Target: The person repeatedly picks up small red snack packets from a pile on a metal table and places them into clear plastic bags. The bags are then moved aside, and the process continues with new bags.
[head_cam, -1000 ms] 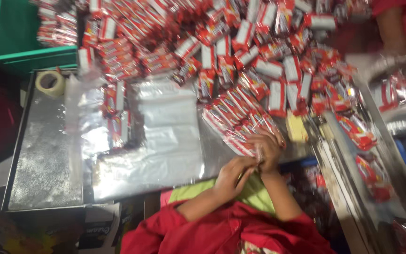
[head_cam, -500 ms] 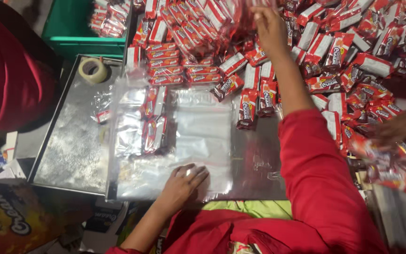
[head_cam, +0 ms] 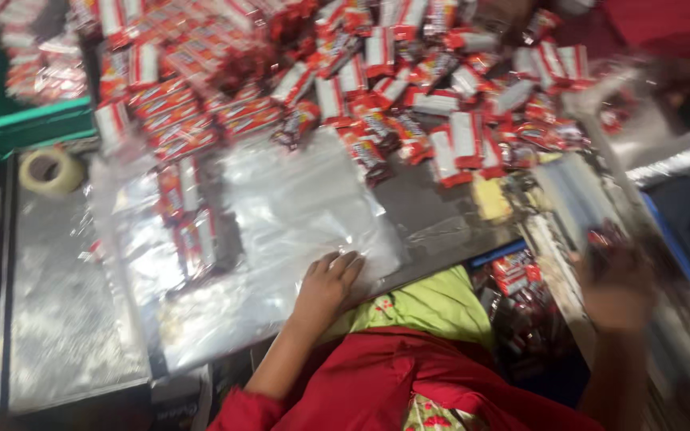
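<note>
My left hand [head_cam: 329, 283] lies flat on a stack of clear plastic bags [head_cam: 281, 207] at the near edge of a metal table [head_cam: 57, 319]. A few red and white snack packets [head_cam: 189, 231] sit inside the bags at the left. A big heap of the same packets [head_cam: 377, 88] covers the far half of the table. My right hand [head_cam: 612, 279] is blurred, low at the right, beside the table's right edge. A red and white packet [head_cam: 600, 237] shows at its fingertips, but I cannot tell whether the hand holds it.
A roll of tape [head_cam: 49, 169] lies at the table's far left. A green crate [head_cam: 25, 128] with more packets stands behind it. More packets [head_cam: 513, 275] lie below the table edge near my lap. Another person in red [head_cam: 664, 24] is at the far right.
My right hand has come back from the far pile down to the right side near me. My left hand stays on the plastic bags.
</note>
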